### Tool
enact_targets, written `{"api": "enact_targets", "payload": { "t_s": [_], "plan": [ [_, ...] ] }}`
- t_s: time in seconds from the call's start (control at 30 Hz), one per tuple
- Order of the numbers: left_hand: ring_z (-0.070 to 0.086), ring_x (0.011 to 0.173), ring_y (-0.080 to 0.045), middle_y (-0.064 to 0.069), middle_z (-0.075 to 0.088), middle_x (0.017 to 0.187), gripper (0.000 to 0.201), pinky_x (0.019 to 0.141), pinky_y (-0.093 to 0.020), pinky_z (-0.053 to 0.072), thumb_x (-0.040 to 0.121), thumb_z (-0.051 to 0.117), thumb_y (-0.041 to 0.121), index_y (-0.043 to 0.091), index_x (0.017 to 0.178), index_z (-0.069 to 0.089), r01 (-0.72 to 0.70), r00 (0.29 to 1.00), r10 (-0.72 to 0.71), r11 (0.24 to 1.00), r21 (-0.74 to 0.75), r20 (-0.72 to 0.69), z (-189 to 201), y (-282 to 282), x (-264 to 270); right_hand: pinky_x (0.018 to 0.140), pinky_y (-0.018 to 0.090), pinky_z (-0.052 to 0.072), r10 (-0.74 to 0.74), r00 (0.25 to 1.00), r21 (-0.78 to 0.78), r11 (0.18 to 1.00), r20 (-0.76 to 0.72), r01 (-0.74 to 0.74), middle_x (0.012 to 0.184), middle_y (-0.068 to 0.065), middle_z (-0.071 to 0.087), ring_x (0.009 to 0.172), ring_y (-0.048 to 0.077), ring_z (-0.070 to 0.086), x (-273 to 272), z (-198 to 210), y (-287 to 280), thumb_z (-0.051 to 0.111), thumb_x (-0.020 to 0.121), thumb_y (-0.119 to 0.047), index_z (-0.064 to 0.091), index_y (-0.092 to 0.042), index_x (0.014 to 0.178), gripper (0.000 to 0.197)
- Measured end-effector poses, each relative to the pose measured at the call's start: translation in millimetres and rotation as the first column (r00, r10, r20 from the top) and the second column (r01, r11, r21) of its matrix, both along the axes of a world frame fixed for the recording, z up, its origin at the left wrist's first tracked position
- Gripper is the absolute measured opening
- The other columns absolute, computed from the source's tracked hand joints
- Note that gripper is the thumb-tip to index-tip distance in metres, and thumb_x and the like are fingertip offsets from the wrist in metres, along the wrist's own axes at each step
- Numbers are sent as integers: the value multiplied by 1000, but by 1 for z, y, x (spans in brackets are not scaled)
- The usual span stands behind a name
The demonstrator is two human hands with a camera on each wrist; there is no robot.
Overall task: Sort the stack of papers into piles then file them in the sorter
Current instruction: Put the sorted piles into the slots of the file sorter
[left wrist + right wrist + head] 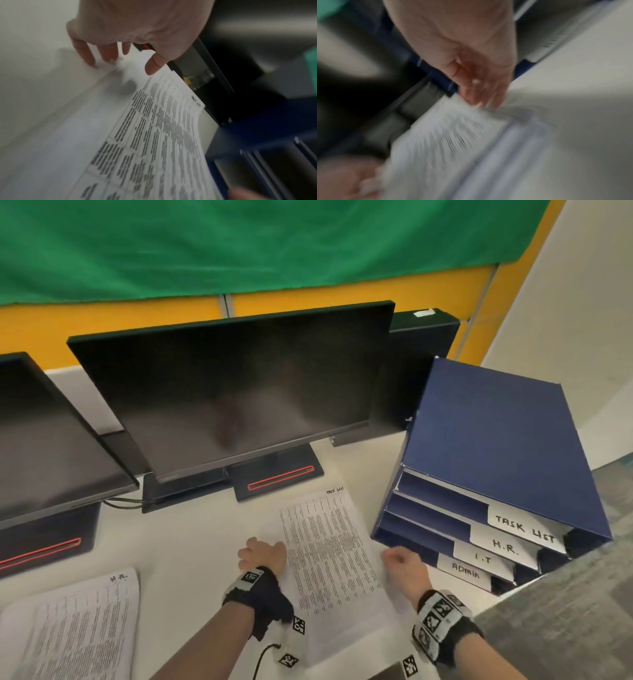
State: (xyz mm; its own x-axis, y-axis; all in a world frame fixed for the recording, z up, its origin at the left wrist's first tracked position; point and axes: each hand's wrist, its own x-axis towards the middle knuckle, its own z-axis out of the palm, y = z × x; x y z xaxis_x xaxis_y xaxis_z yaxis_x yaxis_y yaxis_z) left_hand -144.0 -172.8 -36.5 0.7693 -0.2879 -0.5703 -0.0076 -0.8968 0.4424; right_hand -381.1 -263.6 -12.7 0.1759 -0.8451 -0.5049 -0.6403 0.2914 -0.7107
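Observation:
The task list papers (pixel 329 553) lie on the white desk (pixel 191 542) in front of the blue sorter (pixel 496 446), whose slots read TASK LIST, H.R., I.T and ADMIN. My left hand (pixel 255 547) is at the pile's left edge. In the left wrist view its fingertips (pixel 89 60) touch that edge, fairly straight, and the thumb hovers over the papers (pixel 154 135). My right hand (pixel 394 558) is at the right edge, next to the sorter. In the blurred right wrist view the right hand (pixel 476 100) seems to pinch the raised edge of the papers (pixel 447 135).
A second pile marked H.R. (pixel 75 628) lies at the near left of the desk. Two dark monitors (pixel 233 392) stand behind the papers, their bases close to the pile's far end. A grey surface (pixel 565 611) borders the desk on the right.

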Motion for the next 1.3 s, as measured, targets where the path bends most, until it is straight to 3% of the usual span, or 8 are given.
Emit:
{"api": "enact_targets", "payload": {
  "t_s": [0.1,0.27,0.4,0.63,0.8,0.93,1.17,1.3],
  "plan": [
    [32,131,-38,-19,27,146,63,107,-41,28,91,42,31,2,142,19,-52,987,53,999,5,-151,-3,-7,9,98,41,43,68,959,-115,988,-277,-104,126,10,50,113,28,51,23,-20,7,43,92,-27,49,-15,127,37],
    [33,133,-35,-17,30,147,60,109,-34,24,91,41,25,-1,142,19,-124,955,116,992,-10,-273,-10,-18,15,96,44,48,97,987,141,987,-129,-79,122,11,58,107,29,59,54,-24,-1,43,92,-25,32,-15,135,45],
    [43,125,-38,-19,41,139,60,104,-37,36,87,44,23,-1,140,27,-129,949,101,989,-76,-299,-11,-11,17,99,41,46,186,964,84,981,-189,-173,125,15,56,114,32,56,71,-14,2,38,93,-11,28,-14,140,48],
    [48,115,-35,-15,50,129,43,94,-35,36,88,53,26,-5,117,48,-198,933,62,911,-361,-354,9,18,37,88,41,54,207,952,79,970,227,-230,109,11,64,94,22,64,68,39,11,42,86,4,53,-15,115,36],
    [59,84,-17,-7,62,103,23,65,-27,42,93,43,10,6,115,51,-228,967,57,635,-738,-249,84,20,33,76,29,55,155,808,38,976,569,-214,104,-3,71,95,14,68,80,87,10,50,92,-7,58,-26,109,27],
    [56,85,-9,7,55,94,12,68,-24,46,99,37,15,17,110,39,-101,994,81,461,-881,-71,121,19,10,85,36,52,87,712,16,991,697,-136,105,2,71,99,20,66,103,112,9,53,91,-10,64,-24,108,24],
    [56,94,-12,8,52,104,20,69,-20,46,99,41,27,35,112,27,-21,994,105,471,-882,33,100,22,4,74,31,45,45,730,-36,999,682,-28,112,11,62,103,24,57,120,115,7,57,88,-15,55,-14,105,18],
    [58,98,-19,-1,54,113,20,71,-21,47,100,38,25,30,117,30,-83,993,118,489,-868,-29,92,21,18,71,29,47,16,718,-42,999,695,19,102,-2,62,93,12,60,123,119,4,43,96,-20,45,-18,116,20]
  ]
}}
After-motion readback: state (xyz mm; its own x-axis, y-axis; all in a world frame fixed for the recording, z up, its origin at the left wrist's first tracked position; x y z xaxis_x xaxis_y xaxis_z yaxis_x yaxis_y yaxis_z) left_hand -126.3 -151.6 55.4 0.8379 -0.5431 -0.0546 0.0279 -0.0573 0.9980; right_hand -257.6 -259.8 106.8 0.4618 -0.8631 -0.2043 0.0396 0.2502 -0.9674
